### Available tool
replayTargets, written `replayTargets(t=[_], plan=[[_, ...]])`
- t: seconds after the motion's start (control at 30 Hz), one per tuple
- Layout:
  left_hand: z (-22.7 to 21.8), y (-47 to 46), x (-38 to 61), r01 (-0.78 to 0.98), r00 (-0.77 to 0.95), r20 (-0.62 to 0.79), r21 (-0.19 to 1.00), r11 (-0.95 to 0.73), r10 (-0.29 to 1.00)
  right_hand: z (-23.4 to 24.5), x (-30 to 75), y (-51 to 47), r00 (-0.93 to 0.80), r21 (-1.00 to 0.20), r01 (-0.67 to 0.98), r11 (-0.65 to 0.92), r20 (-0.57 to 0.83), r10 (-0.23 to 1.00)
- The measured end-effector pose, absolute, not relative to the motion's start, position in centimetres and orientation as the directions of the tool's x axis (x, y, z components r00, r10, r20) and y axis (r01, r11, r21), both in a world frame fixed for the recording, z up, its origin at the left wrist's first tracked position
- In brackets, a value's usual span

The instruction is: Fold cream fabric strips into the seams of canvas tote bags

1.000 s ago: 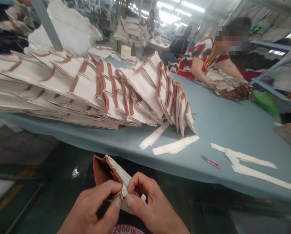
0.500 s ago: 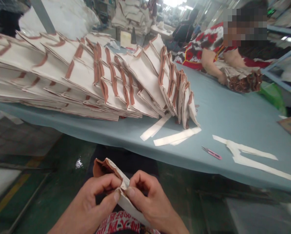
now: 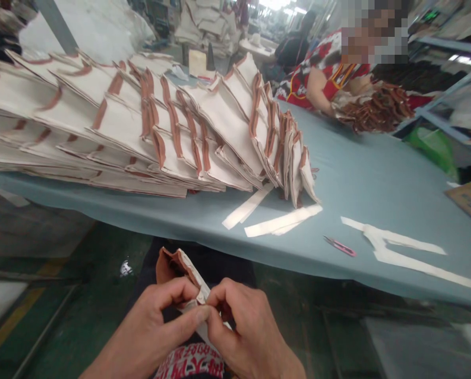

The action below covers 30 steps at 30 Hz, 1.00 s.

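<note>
Between my hands is a folded cream fabric piece [image 3: 193,271] with a rust-brown lining, held low in front of my lap. My left hand [image 3: 160,316] is closed on it, thumb and forefinger pinching near its middle. Close against it, my right hand [image 3: 245,321] is closed too, its fingertips pinching the same edge. The fingertips of both hands almost meet, and part of the piece is hidden beneath them. Beyond the hands, many similar cream pieces [image 3: 124,116] with brown edges lie overlapped in a long pile on the table.
The blue-green table [image 3: 326,179] runs across ahead. Pale strips [image 3: 282,221] and a branching strip [image 3: 417,266] lie near its front edge, with pink thread snips [image 3: 340,246] between. Across the table, a person [image 3: 318,79] holds a bundle [image 3: 377,108]. A cardboard box [image 3: 470,202] sits at right.
My left thumb has shifted right, nearer my right fingertips, while both hands keep hold of the fabric piece. The person opposite has lifted and turned the bundle. The view has shifted slightly.
</note>
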<state>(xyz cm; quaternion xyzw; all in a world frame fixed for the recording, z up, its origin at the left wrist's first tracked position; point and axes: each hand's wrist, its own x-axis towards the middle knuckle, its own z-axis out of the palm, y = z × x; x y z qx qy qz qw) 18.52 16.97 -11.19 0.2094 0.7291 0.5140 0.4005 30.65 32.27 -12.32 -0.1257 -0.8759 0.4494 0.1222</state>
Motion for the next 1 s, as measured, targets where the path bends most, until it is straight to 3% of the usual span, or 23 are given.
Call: replayTargets(t=[0.17,0.3,0.43,0.53,0.67,0.87,1.0], plan=[[-13.5,16.5,18.2,-0.039,-0.552,-0.330,0.927,0.372,0.765,-12.9,30.1,31.6,-0.891,-0.873,0.349,0.341,-0.196,0.409],[-13.4,15.9,18.1,-0.040,-0.555,-0.336,0.924,0.379,0.761,-13.4,30.2,30.3,-0.868,-0.891,0.309,0.333,-0.121,0.481],[-13.1,14.8,18.5,-0.021,-0.614,-0.309,0.926,0.377,0.727,-14.0,30.5,28.8,-0.904,-0.864,0.265,0.428,-0.069,0.421],[-13.4,13.8,19.0,-0.057,-0.664,-0.304,0.931,0.359,0.683,-14.8,30.7,27.6,-0.897,-0.829,0.271,0.490,-0.033,0.441],[-14.5,13.4,19.8,-0.190,-0.756,-0.345,0.929,0.319,0.557,-15.9,30.8,26.3,-0.882,-0.772,0.308,0.556,-0.012,0.472],[-17.4,14.6,21.2,-0.454,-0.799,-0.476,0.878,0.151,0.368,-16.8,31.2,26.1,-0.836,-0.851,0.338,0.402,-0.075,0.543],[-17.2,14.4,21.2,-0.259,-0.815,-0.354,0.931,0.257,0.459,-17.0,31.8,26.5,-0.843,-0.838,0.330,0.435,-0.055,0.534]])
